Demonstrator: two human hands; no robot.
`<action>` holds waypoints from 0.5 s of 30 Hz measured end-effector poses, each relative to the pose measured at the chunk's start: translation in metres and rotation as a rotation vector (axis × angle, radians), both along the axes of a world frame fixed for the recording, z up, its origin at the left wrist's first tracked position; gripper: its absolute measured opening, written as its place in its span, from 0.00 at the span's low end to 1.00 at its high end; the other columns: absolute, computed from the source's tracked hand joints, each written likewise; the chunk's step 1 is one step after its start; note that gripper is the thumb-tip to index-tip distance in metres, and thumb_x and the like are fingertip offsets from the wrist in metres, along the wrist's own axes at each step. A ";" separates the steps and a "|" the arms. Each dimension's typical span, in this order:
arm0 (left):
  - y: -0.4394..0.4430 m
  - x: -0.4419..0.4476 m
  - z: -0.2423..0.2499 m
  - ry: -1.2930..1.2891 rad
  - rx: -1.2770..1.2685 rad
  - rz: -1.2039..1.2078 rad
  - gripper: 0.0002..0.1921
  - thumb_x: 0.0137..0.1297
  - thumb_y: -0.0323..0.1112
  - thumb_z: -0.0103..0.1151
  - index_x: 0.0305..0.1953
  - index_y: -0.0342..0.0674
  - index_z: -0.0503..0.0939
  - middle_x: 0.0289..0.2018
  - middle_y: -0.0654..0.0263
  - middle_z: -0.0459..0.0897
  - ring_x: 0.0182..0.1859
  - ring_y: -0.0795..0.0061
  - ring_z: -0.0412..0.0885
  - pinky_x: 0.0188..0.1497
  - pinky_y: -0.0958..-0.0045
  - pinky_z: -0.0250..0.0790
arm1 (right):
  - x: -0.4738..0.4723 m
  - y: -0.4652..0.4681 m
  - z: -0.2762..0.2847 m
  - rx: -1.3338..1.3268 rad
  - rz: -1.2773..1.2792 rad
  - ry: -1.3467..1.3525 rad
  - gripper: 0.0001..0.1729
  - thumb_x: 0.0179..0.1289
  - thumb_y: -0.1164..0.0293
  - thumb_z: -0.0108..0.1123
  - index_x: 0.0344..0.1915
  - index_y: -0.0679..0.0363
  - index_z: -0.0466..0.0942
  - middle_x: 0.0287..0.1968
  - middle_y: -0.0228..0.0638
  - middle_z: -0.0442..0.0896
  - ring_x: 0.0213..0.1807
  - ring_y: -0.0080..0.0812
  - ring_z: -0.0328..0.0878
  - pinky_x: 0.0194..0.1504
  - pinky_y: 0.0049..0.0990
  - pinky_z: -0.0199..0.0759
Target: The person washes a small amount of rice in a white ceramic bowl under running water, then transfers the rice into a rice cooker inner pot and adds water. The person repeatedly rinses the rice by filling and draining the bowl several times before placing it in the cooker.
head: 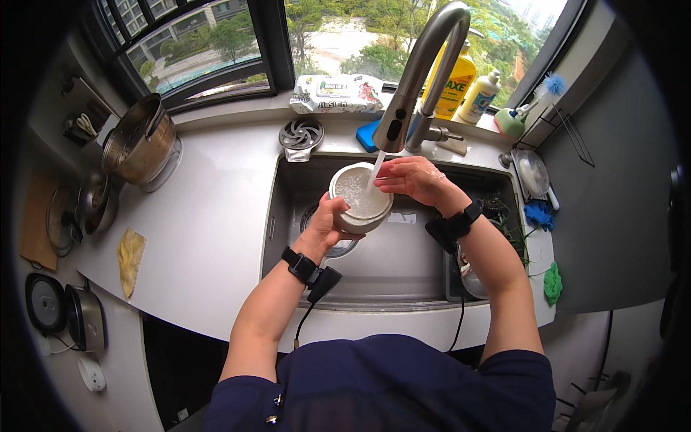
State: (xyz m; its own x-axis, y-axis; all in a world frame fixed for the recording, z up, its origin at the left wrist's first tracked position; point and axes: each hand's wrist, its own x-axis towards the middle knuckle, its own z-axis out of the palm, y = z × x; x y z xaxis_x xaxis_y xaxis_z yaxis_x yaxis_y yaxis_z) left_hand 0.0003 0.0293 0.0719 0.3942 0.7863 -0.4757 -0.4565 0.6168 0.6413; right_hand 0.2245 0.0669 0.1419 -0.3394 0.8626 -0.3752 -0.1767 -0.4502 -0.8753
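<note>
My left hand [327,218] grips a round white bowl or pot [361,217] by its left side and underside, holding it over the grey sink [397,270]. Water runs from the pull-down faucet [394,121] into the bowl, whose inside is covered by rippling, bubbly water. My right hand [410,178] is at the stream, just above the bowl's right rim, wet at the wrist, with its fingers extended and holding nothing. Whether its fingertips touch the rim I cannot tell. Below the bowl, a drain strainer [343,248] partly shows.
On the left counter stand a large steel pot [141,146] and a yellow cloth [130,259]. Behind the sink are a round drain cover [301,134], a blue sponge [368,135], a wipes pack [337,93] and a yellow detergent bottle [453,81]. Green stalks [510,232] lie at the sink's right.
</note>
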 end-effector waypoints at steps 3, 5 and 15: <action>-0.008 -0.009 0.003 -0.005 -0.003 -0.002 0.32 0.48 0.33 0.51 0.59 0.39 0.63 0.52 0.48 0.74 0.53 0.41 0.76 0.48 0.28 0.68 | 0.014 -0.010 -0.010 -0.049 -0.120 0.002 0.13 0.65 0.75 0.52 0.45 0.73 0.74 0.43 0.49 0.80 0.45 0.41 0.81 0.51 0.35 0.78; -0.015 -0.017 0.007 0.023 0.001 0.015 0.33 0.48 0.32 0.51 0.61 0.41 0.62 0.54 0.50 0.72 0.54 0.41 0.75 0.48 0.28 0.69 | 0.024 -0.018 -0.025 -0.117 -0.174 -0.070 0.12 0.65 0.74 0.53 0.44 0.72 0.75 0.42 0.48 0.80 0.45 0.41 0.81 0.51 0.34 0.78; -0.027 -0.063 0.017 0.394 0.018 0.083 0.41 0.45 0.33 0.54 0.65 0.50 0.52 0.58 0.53 0.63 0.56 0.44 0.70 0.39 0.30 0.71 | 0.042 -0.052 -0.099 -0.392 -0.145 -0.129 0.10 0.65 0.71 0.52 0.40 0.66 0.76 0.37 0.40 0.81 0.36 0.32 0.80 0.42 0.30 0.78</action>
State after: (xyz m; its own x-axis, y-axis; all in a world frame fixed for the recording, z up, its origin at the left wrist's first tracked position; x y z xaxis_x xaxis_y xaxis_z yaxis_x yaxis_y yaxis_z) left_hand -0.0631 0.0025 0.0887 0.1189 0.8177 -0.5632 -0.2215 0.5748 0.7878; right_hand 0.2669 0.0145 0.0430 -0.1540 0.6817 -0.7152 -0.1626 -0.7315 -0.6622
